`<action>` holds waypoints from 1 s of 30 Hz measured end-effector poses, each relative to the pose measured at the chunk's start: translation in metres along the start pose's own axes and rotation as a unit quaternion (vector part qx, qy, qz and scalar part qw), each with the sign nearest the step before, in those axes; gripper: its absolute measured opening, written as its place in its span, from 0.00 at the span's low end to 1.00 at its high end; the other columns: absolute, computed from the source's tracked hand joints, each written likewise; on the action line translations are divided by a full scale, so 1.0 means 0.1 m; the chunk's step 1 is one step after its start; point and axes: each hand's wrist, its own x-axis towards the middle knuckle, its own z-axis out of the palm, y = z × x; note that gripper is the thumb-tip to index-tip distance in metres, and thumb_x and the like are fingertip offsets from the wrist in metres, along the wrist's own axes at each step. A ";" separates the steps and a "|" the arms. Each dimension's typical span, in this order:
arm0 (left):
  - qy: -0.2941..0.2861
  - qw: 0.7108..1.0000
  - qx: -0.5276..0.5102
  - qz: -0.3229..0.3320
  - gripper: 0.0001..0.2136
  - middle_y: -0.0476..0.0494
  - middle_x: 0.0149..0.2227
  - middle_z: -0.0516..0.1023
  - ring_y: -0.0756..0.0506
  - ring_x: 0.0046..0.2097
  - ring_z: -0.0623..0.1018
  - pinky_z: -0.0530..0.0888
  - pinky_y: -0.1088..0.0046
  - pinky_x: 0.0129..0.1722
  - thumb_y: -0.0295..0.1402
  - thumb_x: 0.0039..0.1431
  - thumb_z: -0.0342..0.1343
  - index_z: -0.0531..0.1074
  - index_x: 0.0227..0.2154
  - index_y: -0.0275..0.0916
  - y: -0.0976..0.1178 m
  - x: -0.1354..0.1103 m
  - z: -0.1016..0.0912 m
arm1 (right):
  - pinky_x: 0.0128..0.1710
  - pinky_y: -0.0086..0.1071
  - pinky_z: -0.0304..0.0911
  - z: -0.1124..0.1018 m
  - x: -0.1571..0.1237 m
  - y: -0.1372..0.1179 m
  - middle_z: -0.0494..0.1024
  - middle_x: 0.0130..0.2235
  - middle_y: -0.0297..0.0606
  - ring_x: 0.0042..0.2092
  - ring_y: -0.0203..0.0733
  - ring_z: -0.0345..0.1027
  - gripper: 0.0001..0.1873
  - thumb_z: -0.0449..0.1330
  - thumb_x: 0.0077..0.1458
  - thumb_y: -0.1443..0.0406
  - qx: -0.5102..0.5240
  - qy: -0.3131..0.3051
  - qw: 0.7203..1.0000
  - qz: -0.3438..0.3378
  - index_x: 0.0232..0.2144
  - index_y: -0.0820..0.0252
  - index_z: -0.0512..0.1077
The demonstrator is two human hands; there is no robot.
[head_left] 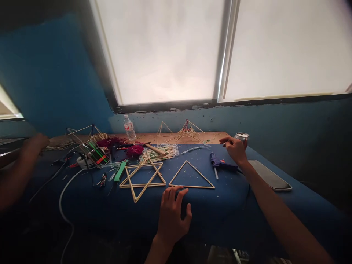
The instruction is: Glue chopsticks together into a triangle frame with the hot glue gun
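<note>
My left hand (173, 216) is at the table's front edge with its fingers spread, holding nothing. Its fingertips are close to the base of a flat triangle of thin wooden sticks (191, 187). My right hand (235, 149) is raised beside a drink can (242, 136), its fingers loosely bent and apart, with nothing visible in them. Below it a dark blue glue gun (216, 161) lies with a pale glue stick (216, 173) pointing forward. Left of the triangle, more stick triangles overlap as a star (143, 185).
A phone (271, 176) lies right. Behind stand stick pyramids (188, 134) and a water bottle (129, 128). Bagged sticks (162, 152), dark red yarn (134, 150), a green cutter (120, 171) and a white cable (61, 200) lie left. Another person's arm (23, 165) reaches in at far left.
</note>
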 end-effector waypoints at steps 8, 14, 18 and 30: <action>0.043 0.999 0.009 -0.011 0.09 0.41 0.43 0.69 0.43 0.47 0.71 0.72 0.63 0.48 0.26 0.63 0.50 0.69 0.44 0.39 -0.03 -0.01 0.08 | 0.35 0.31 0.63 0.05 -0.03 -0.06 0.82 0.33 0.38 0.31 0.40 0.73 0.18 0.49 0.49 0.71 -0.008 -0.046 0.999 -0.018 0.34 0.61 0.78; 0.061 0.997 0.040 0.005 0.05 0.43 0.38 0.68 0.44 0.43 0.70 0.71 0.64 0.45 0.24 0.62 0.50 0.67 0.36 0.39 -0.07 -0.02 0.14 | 0.36 0.28 0.63 0.07 0.00 -0.08 0.82 0.32 0.38 0.33 0.40 0.73 0.18 0.49 0.50 0.72 -0.033 -0.034 0.998 -0.045 0.33 0.62 0.79; 0.079 0.995 0.054 0.035 0.05 0.43 0.38 0.68 0.43 0.42 0.69 0.70 0.63 0.43 0.24 0.62 0.51 0.66 0.35 0.40 -0.15 0.00 0.16 | 0.36 0.28 0.62 0.06 -0.02 -0.15 0.82 0.33 0.39 0.33 0.40 0.72 0.19 0.49 0.52 0.73 -0.056 -0.060 0.996 -0.042 0.34 0.62 0.80; 0.094 0.989 -0.058 0.101 0.08 0.48 0.34 0.71 0.47 0.40 0.73 0.73 0.64 0.45 0.20 0.59 0.49 0.65 0.33 0.42 0.07 -0.03 -0.57 | 0.32 0.29 0.60 0.08 -0.09 -0.13 0.81 0.29 0.36 0.28 0.38 0.70 0.16 0.51 0.49 0.70 -0.052 -0.053 0.996 -0.043 0.31 0.60 0.80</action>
